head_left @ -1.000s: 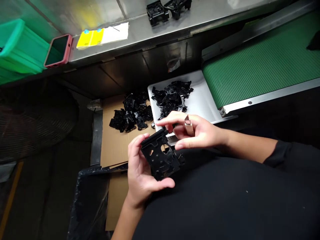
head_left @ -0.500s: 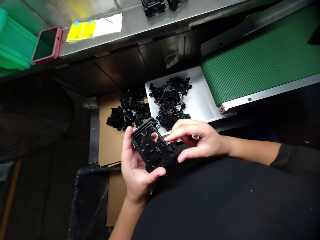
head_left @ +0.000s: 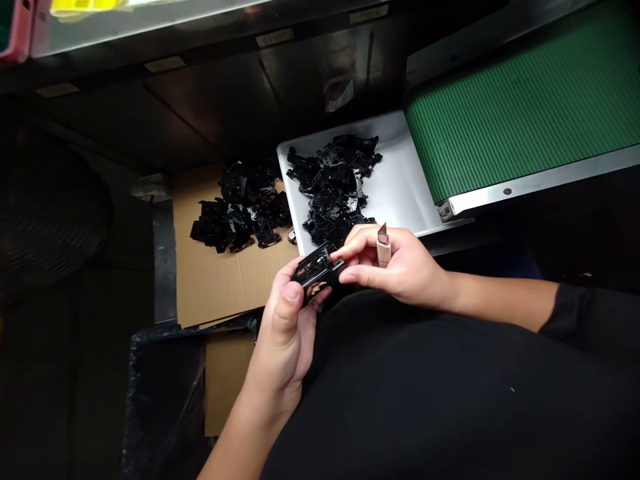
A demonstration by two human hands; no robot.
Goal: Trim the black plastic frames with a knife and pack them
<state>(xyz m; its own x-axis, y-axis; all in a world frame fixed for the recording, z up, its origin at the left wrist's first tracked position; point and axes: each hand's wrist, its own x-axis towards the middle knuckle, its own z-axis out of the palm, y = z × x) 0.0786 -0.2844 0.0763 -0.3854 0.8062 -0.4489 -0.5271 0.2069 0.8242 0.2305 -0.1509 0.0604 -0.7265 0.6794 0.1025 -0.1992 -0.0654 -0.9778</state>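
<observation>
left hand: fingers close around black moulded plastic part | right hand: pinches its edge, small knife tucked in fingers, blade up | part: just over white tray | risk: hand slip, blade may cut finger

A black molded plastic frame with cut-outs, tilted nearly edge-on, held aloft.

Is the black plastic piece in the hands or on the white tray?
In the hands: the left hand grips the black plastic piece, the right hand touches it, off the white tray.
</observation>
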